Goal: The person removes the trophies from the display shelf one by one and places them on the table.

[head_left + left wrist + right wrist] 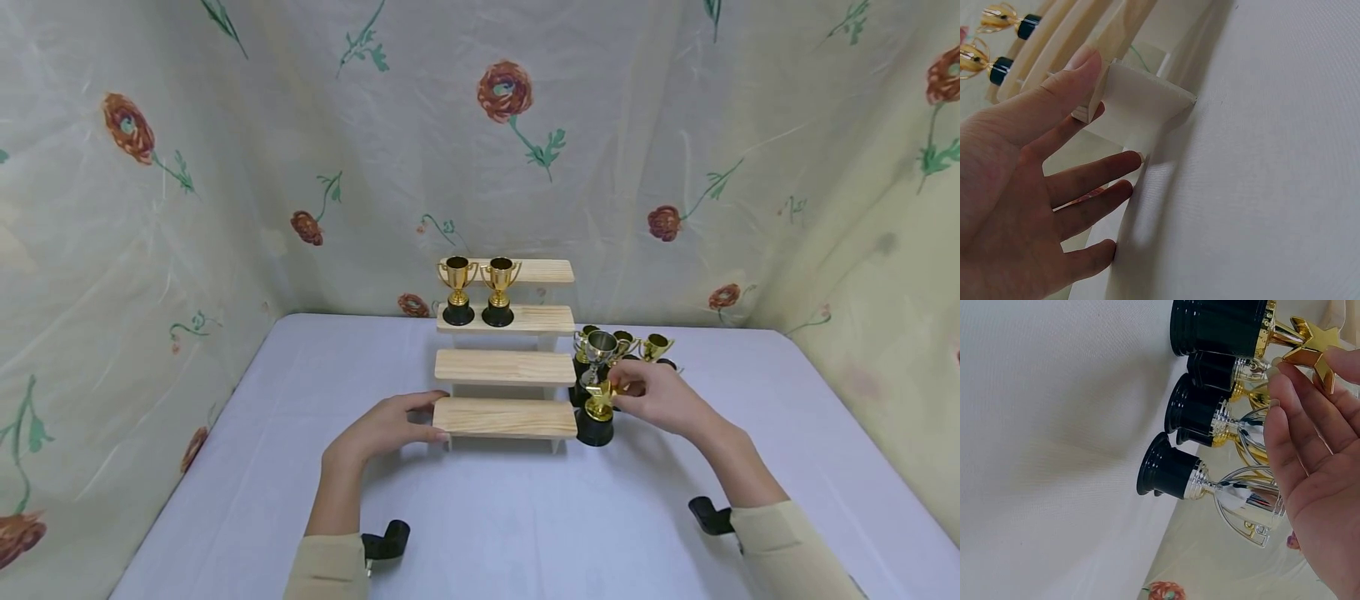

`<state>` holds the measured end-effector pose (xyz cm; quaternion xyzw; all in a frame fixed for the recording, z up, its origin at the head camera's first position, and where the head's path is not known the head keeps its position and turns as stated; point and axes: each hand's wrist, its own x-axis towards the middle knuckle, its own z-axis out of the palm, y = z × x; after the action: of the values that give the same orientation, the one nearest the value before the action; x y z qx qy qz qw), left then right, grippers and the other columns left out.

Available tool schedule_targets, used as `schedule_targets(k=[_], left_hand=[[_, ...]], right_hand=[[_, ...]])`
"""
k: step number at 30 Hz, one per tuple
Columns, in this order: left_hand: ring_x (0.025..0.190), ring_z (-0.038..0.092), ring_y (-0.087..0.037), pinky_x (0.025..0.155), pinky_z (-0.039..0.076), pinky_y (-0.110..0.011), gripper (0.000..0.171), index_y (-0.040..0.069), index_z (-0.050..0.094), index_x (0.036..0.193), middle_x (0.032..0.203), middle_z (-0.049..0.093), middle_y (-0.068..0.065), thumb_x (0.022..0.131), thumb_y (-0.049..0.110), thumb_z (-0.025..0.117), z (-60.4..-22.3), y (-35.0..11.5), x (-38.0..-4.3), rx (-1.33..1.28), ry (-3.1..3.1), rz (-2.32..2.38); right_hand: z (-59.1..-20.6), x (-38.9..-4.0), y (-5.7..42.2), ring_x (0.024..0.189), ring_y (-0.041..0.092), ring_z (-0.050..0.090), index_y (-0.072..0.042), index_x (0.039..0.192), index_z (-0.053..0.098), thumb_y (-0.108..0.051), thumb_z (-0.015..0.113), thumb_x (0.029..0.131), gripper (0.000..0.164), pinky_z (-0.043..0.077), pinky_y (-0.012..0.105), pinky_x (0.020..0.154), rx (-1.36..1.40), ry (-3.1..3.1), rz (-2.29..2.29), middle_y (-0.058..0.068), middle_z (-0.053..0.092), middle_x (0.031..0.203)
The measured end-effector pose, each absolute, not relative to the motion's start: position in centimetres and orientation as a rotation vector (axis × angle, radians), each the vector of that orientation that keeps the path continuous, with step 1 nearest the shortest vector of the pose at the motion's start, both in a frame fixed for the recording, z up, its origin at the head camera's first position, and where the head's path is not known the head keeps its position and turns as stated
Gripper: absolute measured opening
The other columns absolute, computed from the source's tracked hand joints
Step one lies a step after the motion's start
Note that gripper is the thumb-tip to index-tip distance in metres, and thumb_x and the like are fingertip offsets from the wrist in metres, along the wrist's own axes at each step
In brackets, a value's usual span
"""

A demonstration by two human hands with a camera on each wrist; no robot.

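My right hand [660, 400] pinches a gold star trophy [1315, 347] by its star, thumb on one side and fingertips on the other. Its round black base [595, 429] is beside the right end of the lowest step. At the left end of that step my left hand [396, 421] holds the wooden step stand [504, 417]. The left wrist view shows the thumb and index finger around the plank's end, the other fingers [1094, 172] stretched out. Two gold cup trophies [457, 287] stand side by side on the left of a higher step.
Several gold and silver cup trophies [600, 348] on black bases crowd together right of the stand, just behind the star trophy. A white cloth [480, 525] covers the table. A flower-printed curtain [585, 125] hangs behind and along both sides.
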<state>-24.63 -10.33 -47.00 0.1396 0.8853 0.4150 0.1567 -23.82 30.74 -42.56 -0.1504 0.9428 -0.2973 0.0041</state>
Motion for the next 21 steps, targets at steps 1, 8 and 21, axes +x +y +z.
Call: schedule_targets(k=[1, 8, 21], left_hand=[[0.132, 0.051, -0.019, 0.111, 0.04, -0.051, 0.066, 0.034, 0.058, 0.138, 0.134, 0.063, 0.005, 0.078, 0.043, 0.082, -47.0, -10.3, -24.6, 0.402, 2.535, 1.188], [0.133, 0.05, -0.02, 0.111, 0.039, -0.051, 0.067, 0.034, 0.058, 0.139, 0.136, 0.062, 0.004, 0.077, 0.046, 0.082, -46.9, -10.3, -24.6, 0.402, 2.542, 1.171], [0.134, 0.049, -0.021, 0.111, 0.039, -0.052, 0.069, 0.034, 0.057, 0.14, 0.136, 0.062, 0.004, 0.077, 0.046, 0.083, -46.7, -10.3, -24.5, 0.391, 2.529, 1.187]], right_hand=[[-42.5, -23.8, 30.7, 0.086, 0.018, 0.064, -0.006, 0.104, 0.067, -0.011, 0.068, 0.085, 0.02, 0.053, 0.033, 0.073, -0.473, 2.954, -0.932, 0.009, 0.07, 0.097], [-42.6, -24.0, 30.7, 0.089, 0.02, 0.066, -0.005, 0.105, 0.067, -0.011, 0.069, 0.086, 0.02, 0.054, 0.034, 0.074, -0.488, 2.956, -0.922, 0.01, 0.07, 0.098], [-41.4, -23.7, 30.6, 0.086, 0.017, 0.065, -0.006, 0.116, 0.066, -0.016, 0.073, 0.086, 0.032, 0.053, 0.032, 0.073, -0.496, 2.926, -0.918, 0.008, 0.072, 0.101]])
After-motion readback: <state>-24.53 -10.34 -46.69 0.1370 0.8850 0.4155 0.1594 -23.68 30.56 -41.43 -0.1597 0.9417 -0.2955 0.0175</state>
